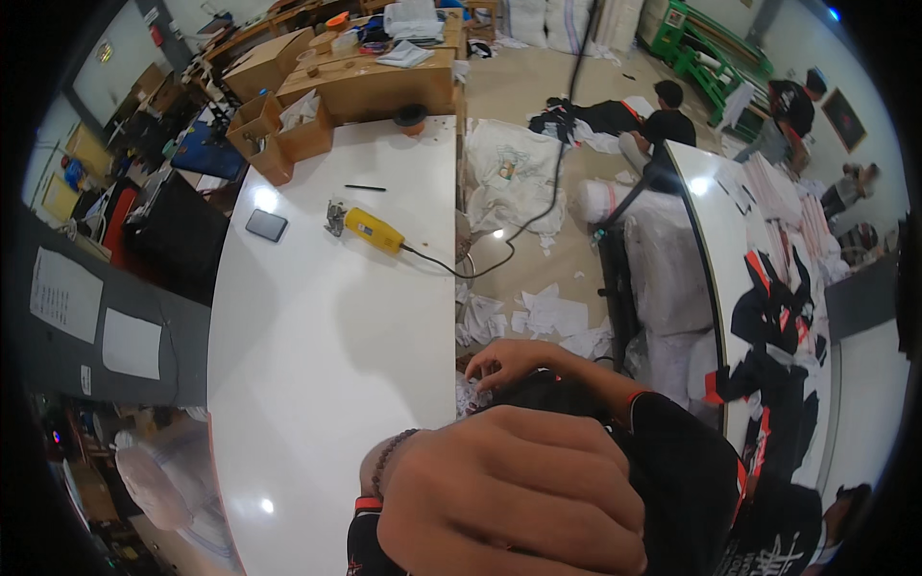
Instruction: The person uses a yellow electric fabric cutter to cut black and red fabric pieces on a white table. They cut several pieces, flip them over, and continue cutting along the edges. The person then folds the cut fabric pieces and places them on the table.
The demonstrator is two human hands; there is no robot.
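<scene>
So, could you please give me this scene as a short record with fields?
left hand: curled shut, close to the camera, bead bracelet on the wrist; any contents hidden
right hand: fingers bent down beside the table edge, grip unclear
table: white, long
on it: yellow corded tool, dark phone, pen, cardboard boxes
floor: paper scraps

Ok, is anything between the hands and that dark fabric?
Nothing visible stands between them. The left hand is clenched right against the dark fabric, and the right hand has its fingertips on the fabric's upper edge, beside the white table.
</scene>
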